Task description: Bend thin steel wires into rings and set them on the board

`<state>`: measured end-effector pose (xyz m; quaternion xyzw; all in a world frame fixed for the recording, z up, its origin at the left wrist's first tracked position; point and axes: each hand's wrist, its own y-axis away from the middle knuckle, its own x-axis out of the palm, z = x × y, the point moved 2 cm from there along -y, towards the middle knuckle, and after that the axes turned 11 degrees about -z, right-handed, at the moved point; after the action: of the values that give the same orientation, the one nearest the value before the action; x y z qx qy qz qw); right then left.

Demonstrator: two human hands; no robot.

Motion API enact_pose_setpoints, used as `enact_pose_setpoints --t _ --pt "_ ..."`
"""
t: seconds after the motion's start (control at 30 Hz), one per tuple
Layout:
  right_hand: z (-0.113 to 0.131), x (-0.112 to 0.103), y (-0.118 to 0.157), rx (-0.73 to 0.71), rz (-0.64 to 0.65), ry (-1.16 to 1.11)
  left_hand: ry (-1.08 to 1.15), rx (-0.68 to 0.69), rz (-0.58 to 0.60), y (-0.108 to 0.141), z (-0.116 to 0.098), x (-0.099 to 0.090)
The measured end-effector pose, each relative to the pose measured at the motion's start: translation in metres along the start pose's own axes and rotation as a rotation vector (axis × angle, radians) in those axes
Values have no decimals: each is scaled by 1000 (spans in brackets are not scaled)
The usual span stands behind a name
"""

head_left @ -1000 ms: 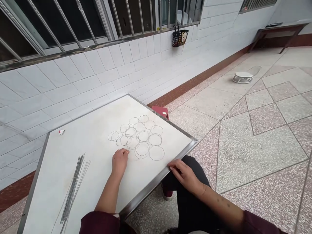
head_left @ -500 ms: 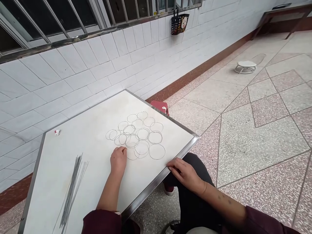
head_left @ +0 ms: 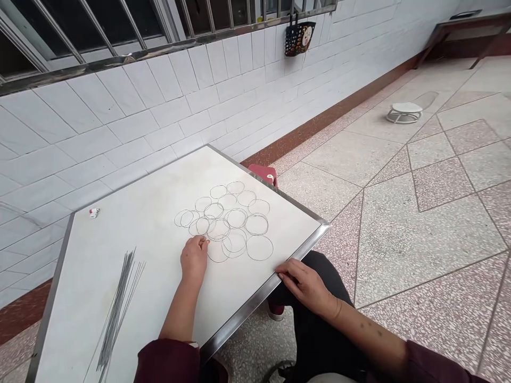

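Note:
Thin metal wire rings (head_left: 259,248) lie in an overlapping cluster on the white tabletop (head_left: 147,197). At the near-left side of that cluster is my left hand (head_left: 194,258), its thumb and fingers pinched together at the edge of one wire ring (head_left: 217,261). The fingertips are partly hidden by the hand's back. My right hand (head_left: 305,284) rests at the table's metal rim (head_left: 249,298), fingers stretched out along it and the thumb a little apart, with nothing visible in it. A bundle of straight wires (head_left: 116,314) lies on the left part of the table.
A small white and red item (head_left: 94,213) sits near the table's left corner. Beyond the far edge stands a red stool (head_left: 263,173). The tiled wall (head_left: 131,127) borders the table. A black basket (head_left: 299,40) hangs from the window bars, and a white low chair (head_left: 404,110) stands farther off.
The view has shifted slightly. My left hand stays at the near-left side of the rings, its fingertips raised a touch; my right hand remains at the rim.

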<state>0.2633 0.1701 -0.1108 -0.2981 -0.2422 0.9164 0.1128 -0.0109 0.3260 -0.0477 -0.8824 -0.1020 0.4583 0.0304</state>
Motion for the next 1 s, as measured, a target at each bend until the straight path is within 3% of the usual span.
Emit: enact_pose_setpoints --t 0.17,0.3,0.43,0.57,0.8,1.0 --pt "-2 1 1 -15 -6 11 168 -58 -73 5 12 1" --pt "-5 3 4 -19 0 19 295 -99 -158 29 24 -7" --pt "-8 4 7 -37 -5 30 370 -152 -205 77 46 -26" --pt "-9 5 9 -56 -5 53 374 -230 -251 127 83 -56" --pt "-4 8 9 -116 -55 70 251 -292 -460 183 148 -112" --pt "26 34 15 -215 -46 52 141 -207 -487 200 166 -115"
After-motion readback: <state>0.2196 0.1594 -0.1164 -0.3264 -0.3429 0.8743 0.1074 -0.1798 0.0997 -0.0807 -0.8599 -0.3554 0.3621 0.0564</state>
